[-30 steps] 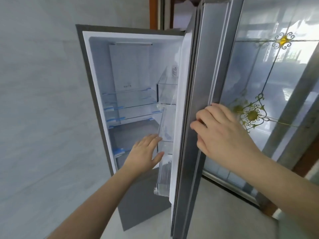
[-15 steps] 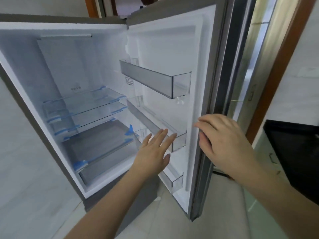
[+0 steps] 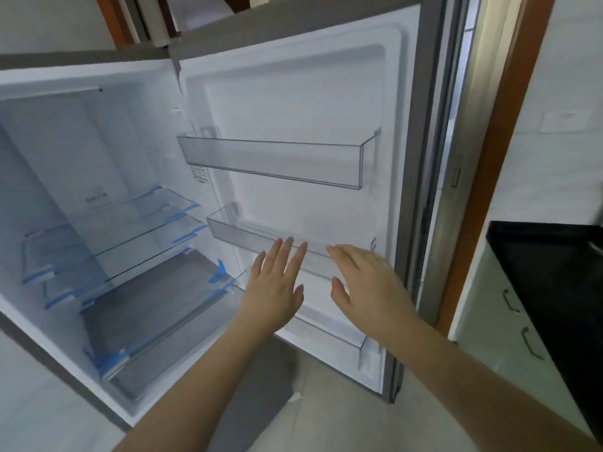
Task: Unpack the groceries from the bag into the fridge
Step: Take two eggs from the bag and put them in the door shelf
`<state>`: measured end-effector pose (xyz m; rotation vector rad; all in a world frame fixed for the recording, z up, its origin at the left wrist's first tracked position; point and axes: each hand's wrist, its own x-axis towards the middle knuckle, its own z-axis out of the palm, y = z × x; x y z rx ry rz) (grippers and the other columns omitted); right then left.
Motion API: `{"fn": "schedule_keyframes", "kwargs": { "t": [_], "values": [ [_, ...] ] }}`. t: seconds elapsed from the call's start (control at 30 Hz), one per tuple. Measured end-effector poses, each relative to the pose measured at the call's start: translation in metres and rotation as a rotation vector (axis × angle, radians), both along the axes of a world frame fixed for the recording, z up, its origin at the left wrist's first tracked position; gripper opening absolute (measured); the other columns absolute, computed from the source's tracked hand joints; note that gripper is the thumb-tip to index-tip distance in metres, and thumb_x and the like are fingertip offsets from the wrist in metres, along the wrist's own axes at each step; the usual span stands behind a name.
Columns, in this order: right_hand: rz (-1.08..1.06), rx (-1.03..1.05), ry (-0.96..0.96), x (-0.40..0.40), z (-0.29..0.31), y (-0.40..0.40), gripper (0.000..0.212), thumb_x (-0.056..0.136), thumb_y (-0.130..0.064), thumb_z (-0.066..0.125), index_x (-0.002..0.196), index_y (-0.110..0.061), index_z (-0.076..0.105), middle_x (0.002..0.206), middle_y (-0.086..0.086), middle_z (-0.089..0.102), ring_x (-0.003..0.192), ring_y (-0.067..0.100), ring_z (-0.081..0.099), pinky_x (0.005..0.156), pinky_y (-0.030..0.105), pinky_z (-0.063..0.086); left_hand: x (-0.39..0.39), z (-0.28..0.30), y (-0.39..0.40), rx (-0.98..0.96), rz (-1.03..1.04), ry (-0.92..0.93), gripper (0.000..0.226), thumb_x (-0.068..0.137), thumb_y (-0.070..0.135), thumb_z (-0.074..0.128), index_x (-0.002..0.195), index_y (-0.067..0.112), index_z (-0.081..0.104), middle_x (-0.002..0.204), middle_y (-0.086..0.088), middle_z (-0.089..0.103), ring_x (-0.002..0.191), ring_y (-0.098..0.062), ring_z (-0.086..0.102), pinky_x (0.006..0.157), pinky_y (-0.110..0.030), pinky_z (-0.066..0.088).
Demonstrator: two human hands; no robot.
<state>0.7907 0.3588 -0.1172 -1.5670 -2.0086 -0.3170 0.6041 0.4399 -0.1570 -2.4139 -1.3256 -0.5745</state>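
A: Fridge point(image 3: 98, 151) wide open, both hands up in front of the door's inner side. No grocery bag anywhere in view

B: Left hand point(image 3: 274, 285)?

A: Flat, fingers straight and spread, holding nothing, just before the middle door bin point(image 3: 257, 238)

B: And the right hand point(image 3: 368, 285)?

A: Beside it, fingers extended, relaxed, empty too. Top door bin point(image 3: 274, 161) sits above both hands, glass shelves point(image 3: 107, 236) off to the left of the left hand, a black countertop point(image 3: 548, 256) right of the right hand

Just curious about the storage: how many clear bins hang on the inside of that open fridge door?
3: top bin high on the door, middle bin partly behind the hands, bottom bin near the door's lower edge.
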Motion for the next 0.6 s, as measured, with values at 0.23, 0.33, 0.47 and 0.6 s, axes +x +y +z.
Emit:
{"fn": "schedule_keyframes", "kwargs": {
  "t": [0.23, 0.33, 0.47, 0.6],
  "values": [
    [-0.157, -0.035, -0.135, 0.023, -0.021, 0.04, 0.053, 0.087, -0.037, 0.063, 0.132, -0.011, 0.056, 0.128, 0.008, 0.062, 0.116, 0.028, 0.058, 0.104, 0.042, 0.041, 0.006, 0.001, 0.046, -0.087, 0.042, -0.009, 0.074, 0.096, 0.035, 0.05, 0.154, 0.034, 0.005, 0.162, -0.008, 0.015, 0.149, -0.028, 0.01, 0.119, -0.049, 0.012],
    [-0.194, -0.029, -0.153, 0.032, -0.023, 0.054, 0.054, 0.083, -0.038, 0.069, 0.128, -0.01, 0.059, 0.127, 0.011, 0.061, 0.116, 0.033, 0.058, 0.104, 0.048, 0.041, 0.01, 0.011, 0.066, -0.043, -0.005, 0.023, 0.067, 0.092, 0.029, 0.057, 0.151, 0.033, 0.026, 0.15, -0.012, 0.04, 0.142, -0.031, 0.03, 0.118, -0.051, 0.018],
    [-0.291, -0.055, -0.188, 0.036, -0.028, 0.07, 0.062, 0.08, -0.044, 0.071, 0.132, -0.013, 0.056, 0.13, 0.012, 0.059, 0.12, 0.034, 0.055, 0.107, 0.047, 0.035, 0.019, 0.019, 0.091, -0.017, -0.096, 0.0, 0.061, 0.086, 0.024, 0.065, 0.143, 0.026, 0.044, 0.124, -0.015, 0.057, 0.119, -0.034, 0.051, 0.111, -0.049, 0.032],
    [-0.363, -0.078, -0.18, 0.037, -0.03, 0.086, 0.064, 0.08, -0.046, 0.07, 0.134, -0.016, 0.052, 0.136, 0.012, 0.054, 0.126, 0.035, 0.05, 0.11, 0.048, 0.03, 0.028, 0.008, 0.102, 0.01, -0.159, -0.037, 0.068, 0.081, 0.023, 0.07, 0.143, 0.021, 0.045, 0.119, -0.019, 0.055, 0.114, -0.036, 0.049, 0.101, -0.048, 0.042]
  ]
}}
